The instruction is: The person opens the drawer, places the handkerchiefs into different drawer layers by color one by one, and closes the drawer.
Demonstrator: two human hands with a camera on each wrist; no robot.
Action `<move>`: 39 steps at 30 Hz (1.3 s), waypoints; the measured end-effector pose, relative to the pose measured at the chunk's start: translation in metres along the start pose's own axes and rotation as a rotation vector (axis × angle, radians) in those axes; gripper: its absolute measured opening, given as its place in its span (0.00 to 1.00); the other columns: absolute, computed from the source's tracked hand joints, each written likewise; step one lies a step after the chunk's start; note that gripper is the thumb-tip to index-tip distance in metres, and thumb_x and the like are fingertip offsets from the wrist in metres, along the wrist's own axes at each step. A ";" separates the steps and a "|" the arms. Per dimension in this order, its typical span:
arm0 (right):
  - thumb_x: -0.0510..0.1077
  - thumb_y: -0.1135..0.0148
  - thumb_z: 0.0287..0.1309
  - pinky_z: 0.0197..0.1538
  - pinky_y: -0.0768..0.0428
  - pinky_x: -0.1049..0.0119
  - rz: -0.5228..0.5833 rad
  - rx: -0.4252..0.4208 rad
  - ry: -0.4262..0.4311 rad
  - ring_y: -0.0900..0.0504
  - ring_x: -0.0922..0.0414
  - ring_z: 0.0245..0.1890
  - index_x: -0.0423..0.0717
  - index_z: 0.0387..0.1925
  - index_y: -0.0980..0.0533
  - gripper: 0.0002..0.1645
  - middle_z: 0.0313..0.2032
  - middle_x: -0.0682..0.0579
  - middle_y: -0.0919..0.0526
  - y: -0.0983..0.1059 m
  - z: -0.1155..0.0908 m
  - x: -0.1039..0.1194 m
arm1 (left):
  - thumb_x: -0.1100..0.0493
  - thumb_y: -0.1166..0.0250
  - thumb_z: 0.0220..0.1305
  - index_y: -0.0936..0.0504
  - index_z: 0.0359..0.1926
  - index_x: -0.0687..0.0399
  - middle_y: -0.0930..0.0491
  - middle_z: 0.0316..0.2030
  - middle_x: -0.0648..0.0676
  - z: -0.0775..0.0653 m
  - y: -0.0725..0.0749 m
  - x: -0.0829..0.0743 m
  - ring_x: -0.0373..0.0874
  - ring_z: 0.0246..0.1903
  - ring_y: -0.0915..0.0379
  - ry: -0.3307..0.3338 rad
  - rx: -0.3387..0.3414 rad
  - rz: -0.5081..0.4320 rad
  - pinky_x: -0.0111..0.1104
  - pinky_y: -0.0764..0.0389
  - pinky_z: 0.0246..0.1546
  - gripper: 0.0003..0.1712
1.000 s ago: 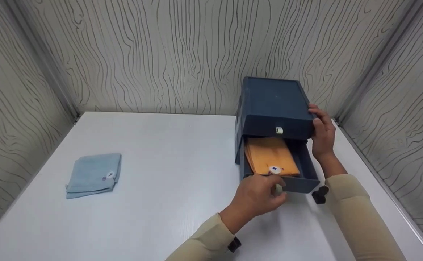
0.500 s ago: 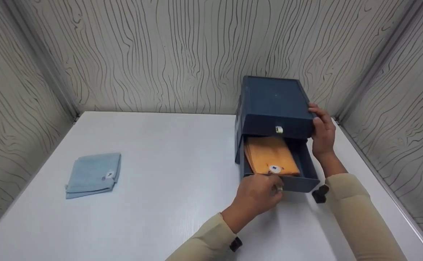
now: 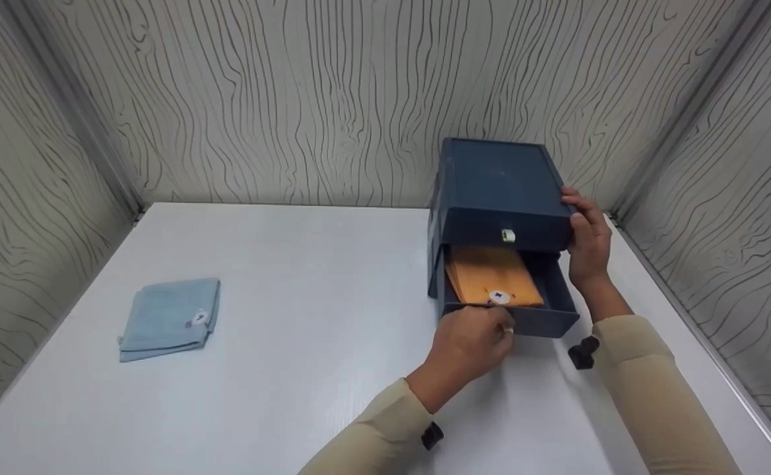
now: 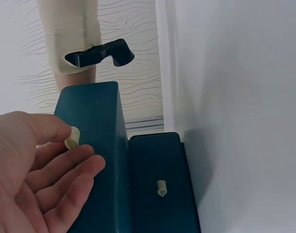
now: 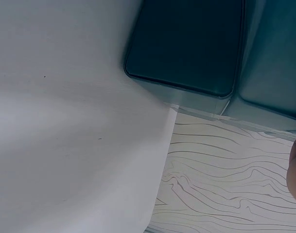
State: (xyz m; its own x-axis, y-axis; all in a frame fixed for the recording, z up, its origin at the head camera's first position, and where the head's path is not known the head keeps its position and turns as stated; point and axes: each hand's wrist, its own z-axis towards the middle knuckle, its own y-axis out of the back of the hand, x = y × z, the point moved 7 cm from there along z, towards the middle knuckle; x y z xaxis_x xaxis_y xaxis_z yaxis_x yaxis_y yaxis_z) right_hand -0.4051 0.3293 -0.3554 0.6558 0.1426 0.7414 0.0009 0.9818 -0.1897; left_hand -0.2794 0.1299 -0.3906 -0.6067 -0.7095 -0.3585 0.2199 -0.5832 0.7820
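Observation:
A dark blue two-drawer unit [image 3: 501, 175] stands at the back right of the white table. Its lower drawer [image 3: 544, 322] is pulled partway out, with a folded orange cloth [image 3: 494, 276] inside bearing a round white label. My left hand [image 3: 468, 343] pinches that drawer's small cream pull tab [image 4: 73, 138] between thumb and fingers; the other fingers curl loosely below in the left wrist view. My right hand [image 3: 590, 241] rests against the unit's upper right edge, fingertips on the top and thumb near the front corner. Only a sliver of it shows in the right wrist view.
A folded light blue cloth [image 3: 171, 318] with a white label lies on the left of the table [image 3: 293, 297]. The upper drawer, with its own cream tab [image 3: 508, 235], is closed. Wood-patterned panels [image 3: 293, 99] enclose the table at the back and sides.
My left hand's fingers have tightened on the pull tab, and the lower drawer has slid slightly inward with the orange cloth. The right hand stays in place.

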 end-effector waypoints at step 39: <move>0.35 0.58 0.67 0.62 0.31 0.72 0.032 0.003 0.023 0.37 0.56 0.68 0.34 0.50 0.24 0.18 0.61 0.51 0.26 0.001 0.001 -0.001 | 0.55 0.37 0.61 0.13 0.38 0.40 0.14 0.33 0.40 0.028 -0.016 0.035 0.27 0.27 0.23 0.098 -0.032 -0.090 0.19 0.27 0.25 0.08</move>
State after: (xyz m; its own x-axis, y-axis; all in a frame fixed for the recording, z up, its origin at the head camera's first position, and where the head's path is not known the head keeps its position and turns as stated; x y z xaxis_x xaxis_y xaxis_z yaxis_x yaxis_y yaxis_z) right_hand -0.4068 0.3298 -0.3558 0.6724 0.1714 0.7200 -0.0229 0.9772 -0.2113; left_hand -0.3253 0.1257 -0.4011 -0.5480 -0.6879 -0.4759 0.1927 -0.6574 0.7284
